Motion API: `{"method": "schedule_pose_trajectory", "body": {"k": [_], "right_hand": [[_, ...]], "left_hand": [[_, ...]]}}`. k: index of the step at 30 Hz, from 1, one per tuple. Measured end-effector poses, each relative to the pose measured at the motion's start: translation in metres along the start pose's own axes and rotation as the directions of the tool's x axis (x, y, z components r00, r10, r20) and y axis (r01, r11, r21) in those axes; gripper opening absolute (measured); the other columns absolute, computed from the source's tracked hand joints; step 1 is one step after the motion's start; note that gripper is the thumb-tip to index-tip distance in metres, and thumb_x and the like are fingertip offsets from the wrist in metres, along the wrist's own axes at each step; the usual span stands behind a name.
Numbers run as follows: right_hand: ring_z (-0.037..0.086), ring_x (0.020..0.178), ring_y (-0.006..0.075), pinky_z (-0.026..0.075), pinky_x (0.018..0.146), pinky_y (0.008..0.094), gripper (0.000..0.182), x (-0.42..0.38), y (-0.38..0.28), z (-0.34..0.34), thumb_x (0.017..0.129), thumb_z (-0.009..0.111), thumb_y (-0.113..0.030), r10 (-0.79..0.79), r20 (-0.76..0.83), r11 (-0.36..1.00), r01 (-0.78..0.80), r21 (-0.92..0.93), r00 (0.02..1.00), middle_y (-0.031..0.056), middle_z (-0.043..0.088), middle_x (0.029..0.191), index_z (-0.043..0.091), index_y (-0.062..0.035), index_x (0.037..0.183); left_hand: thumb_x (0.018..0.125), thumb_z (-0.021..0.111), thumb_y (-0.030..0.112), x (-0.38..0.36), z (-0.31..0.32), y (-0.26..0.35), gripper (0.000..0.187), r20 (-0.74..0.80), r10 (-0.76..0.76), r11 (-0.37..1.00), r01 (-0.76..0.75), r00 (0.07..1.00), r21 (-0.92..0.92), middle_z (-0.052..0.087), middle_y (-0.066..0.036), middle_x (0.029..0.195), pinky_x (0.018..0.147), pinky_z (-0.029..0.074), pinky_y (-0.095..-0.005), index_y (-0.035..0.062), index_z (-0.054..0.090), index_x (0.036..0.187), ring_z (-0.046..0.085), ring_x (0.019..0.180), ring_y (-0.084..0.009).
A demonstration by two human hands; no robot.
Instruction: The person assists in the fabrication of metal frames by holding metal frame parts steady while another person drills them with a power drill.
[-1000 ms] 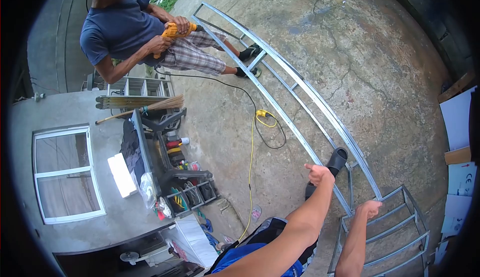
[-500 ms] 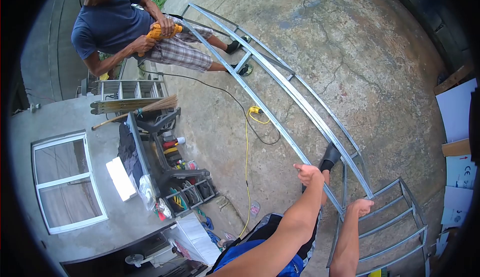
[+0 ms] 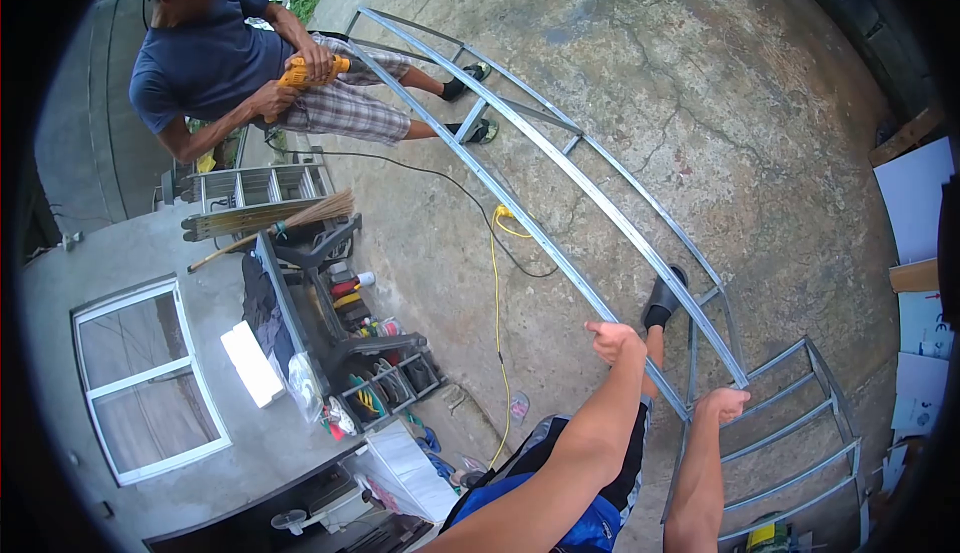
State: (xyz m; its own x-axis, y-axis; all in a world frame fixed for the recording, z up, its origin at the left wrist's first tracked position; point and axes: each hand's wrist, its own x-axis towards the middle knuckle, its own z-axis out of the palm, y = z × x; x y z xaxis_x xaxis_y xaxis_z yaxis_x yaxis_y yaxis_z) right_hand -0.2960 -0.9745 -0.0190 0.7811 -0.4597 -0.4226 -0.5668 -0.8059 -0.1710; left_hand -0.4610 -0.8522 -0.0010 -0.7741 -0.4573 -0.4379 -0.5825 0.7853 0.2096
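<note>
A long metal frame (image 3: 560,153) of thin galvanized studs, with rails joined by short cross pieces, stretches from my hands toward the upper left. My left hand (image 3: 615,342) is closed around its near rail, thumb pointing along the left side. My right hand (image 3: 722,405) grips the near corner, at the end of the middle rail. At the far end, a co-worker holds an orange power drill (image 3: 314,71) in both hands, close to the frame's end. Beyond my right hand lies a second metal frame (image 3: 790,443) with several curved cross bars.
A black cord and a yellow extension cord (image 3: 497,303) run across the cracked concrete floor (image 3: 700,113). On the left are a broom (image 3: 300,218), a ladder (image 3: 250,185) and a work stand (image 3: 385,343) with tools. White boxes (image 3: 918,333) stand along the right edge.
My view has shifted slightly. The frame's far end appears a little further left, and the co-worker with the drill has shifted left too. Both my hands keep their hold.
</note>
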Motion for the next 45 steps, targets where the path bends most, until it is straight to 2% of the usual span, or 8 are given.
{"method": "schedule_pose_trajectory", "body": {"k": [8, 11, 17, 23, 26, 32, 41, 45], "right_hand": [[0.055, 0.108, 0.0473, 0.038, 0.097, 0.0518, 0.066, 0.004, 0.001, 0.002, 0.090, 0.032, -0.044, -0.022, 0.002, 1.000, 0.022, -0.015, 1.000, 0.0330, 0.059, 0.115, 0.060, 0.0119, 0.113], [0.055, 0.108, 0.0478, 0.039, 0.097, 0.0519, 0.067, 0.003, 0.001, 0.001, 0.090, 0.032, -0.044, -0.025, -0.011, 1.000, 0.025, -0.013, 1.000, 0.0330, 0.059, 0.114, 0.060, 0.0121, 0.112], [0.055, 0.108, 0.0481, 0.039, 0.097, 0.0518, 0.067, 0.005, 0.003, 0.003, 0.090, 0.032, -0.044, -0.026, -0.010, 0.999, 0.025, -0.021, 1.000, 0.0331, 0.060, 0.113, 0.061, 0.0121, 0.111], [0.056, 0.106, 0.0481, 0.040, 0.095, 0.0522, 0.065, 0.012, 0.006, 0.005, 0.090, 0.032, -0.043, -0.026, -0.021, 0.999, 0.025, -0.047, 0.999, 0.0340, 0.060, 0.111, 0.062, 0.0127, 0.108], [0.056, 0.105, 0.0482, 0.040, 0.095, 0.0522, 0.064, 0.002, -0.003, 0.003, 0.090, 0.031, -0.041, -0.006, -0.029, 1.000, 0.006, -0.030, 1.000, 0.0337, 0.060, 0.110, 0.062, 0.0125, 0.107], [0.056, 0.105, 0.0477, 0.040, 0.095, 0.0523, 0.064, 0.007, 0.003, 0.006, 0.090, 0.031, -0.041, -0.023, -0.033, 0.999, 0.021, -0.035, 0.999, 0.0328, 0.060, 0.111, 0.062, 0.0123, 0.108], [0.057, 0.104, 0.0483, 0.041, 0.092, 0.0544, 0.062, -0.005, -0.005, -0.003, 0.090, 0.032, -0.040, 0.000, -0.015, 0.999, -0.001, -0.048, 1.000, 0.0331, 0.060, 0.111, 0.062, 0.0109, 0.108], [0.057, 0.102, 0.0487, 0.041, 0.091, 0.0549, 0.059, 0.002, 0.000, 0.001, 0.091, 0.032, -0.038, -0.025, -0.029, 0.996, 0.023, -0.081, 0.999, 0.0320, 0.061, 0.109, 0.063, 0.0095, 0.105]], "left_hand": [[0.097, 0.019, 0.050, 0.001, 0.002, -0.001, 0.078, -0.023, 0.021, 0.999, -0.020, 1.000, 0.048, 0.062, -0.028, 0.112, 0.105, 0.034, -0.0467, -0.0120, 0.066, 0.101, 0.055, 0.112, -0.0420], [0.095, 0.022, 0.049, 0.002, -0.002, -0.001, 0.075, 0.040, 0.026, 0.999, -0.028, 0.999, 0.046, 0.059, -0.028, 0.119, 0.103, 0.037, -0.0458, -0.0118, 0.062, 0.109, 0.055, 0.112, -0.0414], [0.097, 0.019, 0.048, -0.003, -0.002, 0.002, 0.076, 0.010, 0.017, 0.999, -0.017, 1.000, 0.030, 0.061, -0.028, 0.114, 0.105, 0.034, -0.0461, -0.0112, 0.066, 0.101, 0.054, 0.113, -0.0410], [0.097, 0.020, 0.048, -0.003, -0.001, 0.003, 0.075, 0.005, -0.014, 1.000, 0.014, 1.000, 0.026, 0.061, -0.029, 0.114, 0.104, 0.035, -0.0456, -0.0122, 0.065, 0.102, 0.055, 0.112, -0.0408], [0.097, 0.020, 0.048, 0.008, 0.003, -0.003, 0.076, 0.033, 0.040, 0.999, -0.040, 0.999, 0.012, 0.061, -0.029, 0.114, 0.104, 0.035, -0.0455, -0.0128, 0.064, 0.103, 0.055, 0.111, -0.0410], [0.096, 0.021, 0.049, 0.016, 0.009, -0.009, 0.075, 0.008, 0.071, 0.996, -0.071, 0.997, 0.059, 0.060, -0.029, 0.117, 0.101, 0.038, -0.0468, -0.0123, 0.063, 0.107, 0.055, 0.111, -0.0421], [0.095, 0.022, 0.048, 0.007, 0.006, -0.005, 0.072, 0.011, -0.010, 1.000, 0.010, 1.000, -0.016, 0.058, -0.028, 0.121, 0.103, 0.038, -0.0455, -0.0103, 0.061, 0.113, 0.055, 0.114, -0.0407], [0.095, 0.022, 0.048, 0.007, 0.000, -0.004, 0.071, 0.076, 0.000, 1.000, 0.002, 0.997, -0.016, 0.056, -0.026, 0.126, 0.105, 0.037, -0.0455, -0.0094, 0.058, 0.117, 0.053, 0.117, -0.0402]]}}
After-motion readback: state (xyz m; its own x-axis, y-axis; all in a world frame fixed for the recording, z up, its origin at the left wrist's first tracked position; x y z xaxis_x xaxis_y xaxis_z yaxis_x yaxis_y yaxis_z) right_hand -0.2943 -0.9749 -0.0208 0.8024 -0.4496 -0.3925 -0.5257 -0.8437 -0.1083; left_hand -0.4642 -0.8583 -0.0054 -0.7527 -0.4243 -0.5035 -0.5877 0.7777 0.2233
